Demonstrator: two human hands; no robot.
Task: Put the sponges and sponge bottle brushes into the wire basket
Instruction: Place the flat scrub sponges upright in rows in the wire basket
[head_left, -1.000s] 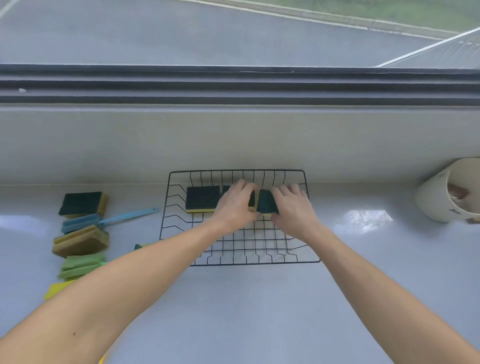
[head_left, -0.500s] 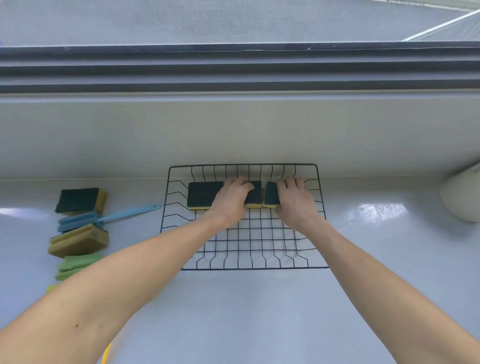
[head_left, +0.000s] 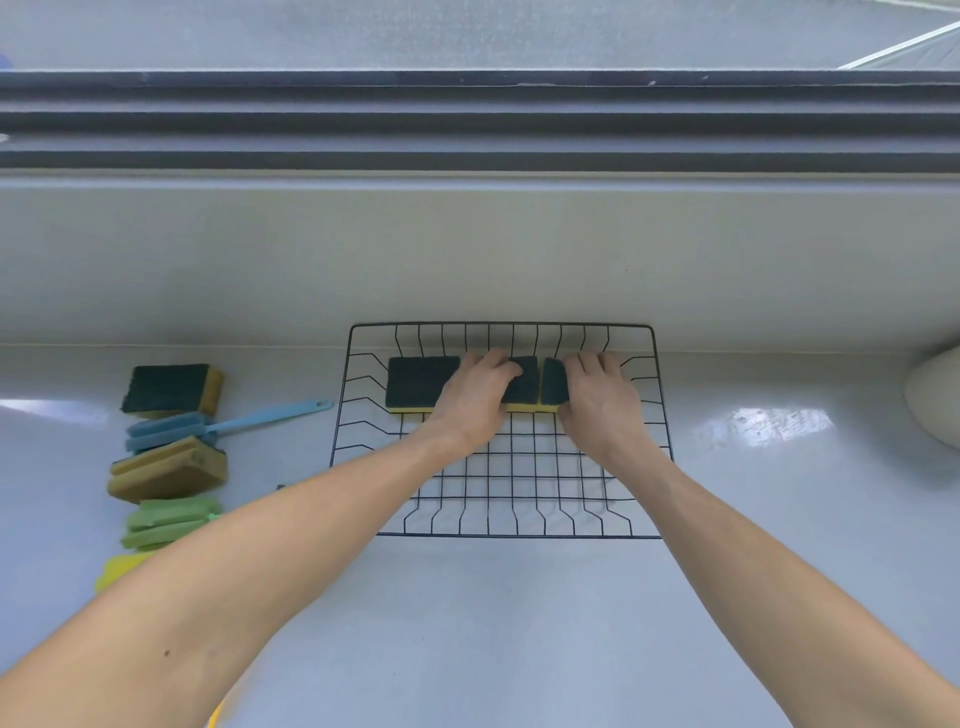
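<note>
A black wire basket (head_left: 498, 326) sits on the pale counter against the back wall. Three dark-green-topped yellow sponges lie in a row along its far side: a left sponge (head_left: 418, 382), a middle sponge (head_left: 525, 385) and a right sponge (head_left: 554, 382). My left hand (head_left: 474, 397) lies over the middle sponge with its fingers curled on it. My right hand (head_left: 597, 402) covers and grips the right sponge. Left of the basket lie another green-topped sponge (head_left: 171, 387), a blue sponge brush (head_left: 174, 431), a tan sponge (head_left: 166, 470) and a green sponge brush (head_left: 166, 522).
A yellow sponge piece (head_left: 118, 569) shows beside my left forearm. A cream container (head_left: 935, 402) lies at the right edge. The back wall and window sill rise just behind the basket. The near half of the basket floor holds nothing.
The right sponge, held tilted in my right hand a second ago, now lies flat beside the middle sponge. Both hands stay on the sponges. The view has shifted slightly.
</note>
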